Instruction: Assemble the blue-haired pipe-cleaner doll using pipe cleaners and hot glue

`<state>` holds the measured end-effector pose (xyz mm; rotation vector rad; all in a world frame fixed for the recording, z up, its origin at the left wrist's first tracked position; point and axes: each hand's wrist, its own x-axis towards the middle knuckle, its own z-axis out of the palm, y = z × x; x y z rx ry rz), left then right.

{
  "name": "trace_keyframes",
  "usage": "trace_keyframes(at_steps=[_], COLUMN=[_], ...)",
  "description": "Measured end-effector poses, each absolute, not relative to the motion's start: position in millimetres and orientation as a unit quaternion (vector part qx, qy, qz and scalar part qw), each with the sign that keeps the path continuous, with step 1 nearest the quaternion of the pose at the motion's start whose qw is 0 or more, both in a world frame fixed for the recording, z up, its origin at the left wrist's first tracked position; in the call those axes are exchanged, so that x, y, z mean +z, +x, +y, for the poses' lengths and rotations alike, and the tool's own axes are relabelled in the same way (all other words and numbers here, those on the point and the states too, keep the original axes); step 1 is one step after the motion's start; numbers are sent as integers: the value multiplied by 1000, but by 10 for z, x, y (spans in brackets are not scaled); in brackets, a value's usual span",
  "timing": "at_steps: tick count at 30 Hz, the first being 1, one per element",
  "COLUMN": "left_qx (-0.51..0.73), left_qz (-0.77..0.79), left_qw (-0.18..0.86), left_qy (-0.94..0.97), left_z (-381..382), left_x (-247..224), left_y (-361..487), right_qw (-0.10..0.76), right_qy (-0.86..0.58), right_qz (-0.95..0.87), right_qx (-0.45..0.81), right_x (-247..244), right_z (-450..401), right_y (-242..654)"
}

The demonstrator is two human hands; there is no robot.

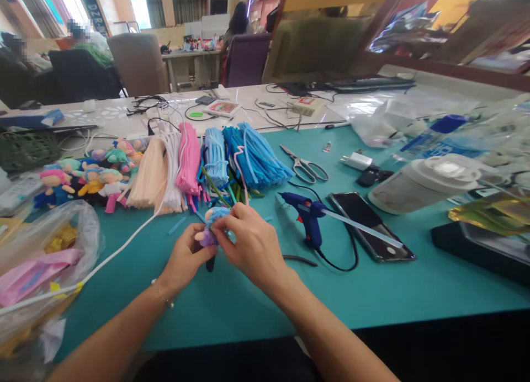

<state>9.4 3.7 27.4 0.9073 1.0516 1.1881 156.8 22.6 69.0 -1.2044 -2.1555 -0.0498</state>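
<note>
Between my two hands is a small pipe-cleaner doll (209,236) with light blue hair and a purple body. My left hand (188,255) is closed around the doll's lower side, fingers and thumb pinching it. From the right, my right hand (250,235) pinches at the blue hair; its fingertips partly cover the doll. Just behind the hands lie bundles of pipe cleaners: peach (149,175), pink (189,161), light blue (215,155) and darker blue (265,158). A dark blue glue gun (308,219) with a glue stick in it rests right of my right hand.
Finished-looking dolls (91,175) crowd the left. Scissors (306,168), a phone (372,227), a white cup (422,183) and a charger (356,160) lie to the right on the green mat (232,310). A plastic bag (78,222) and a white cable (124,244) are at left.
</note>
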Motion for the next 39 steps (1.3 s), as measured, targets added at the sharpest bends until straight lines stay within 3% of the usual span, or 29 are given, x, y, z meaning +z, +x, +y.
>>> trace_keyframes(at_steps=[9, 20, 29, 39], left_qx=[539, 559, 556, 564], left_qz=[440, 432, 438, 422], left_qw=[618, 598, 591, 595], left_qy=[368, 377, 388, 386], left_z=[39, 1, -7, -18], left_x=[243, 220, 208, 264], left_y=[110, 104, 115, 141], right_qw=[357, 398, 443, 324], right_qy=[-431, -479, -459, -478], right_qz=[-826, -782, -770, -815], right_qx=[-75, 28, 21, -45], right_x=[663, 525, 505, 633], right_z=[192, 117, 180, 100], right_y=[1574, 1513, 1477, 1531])
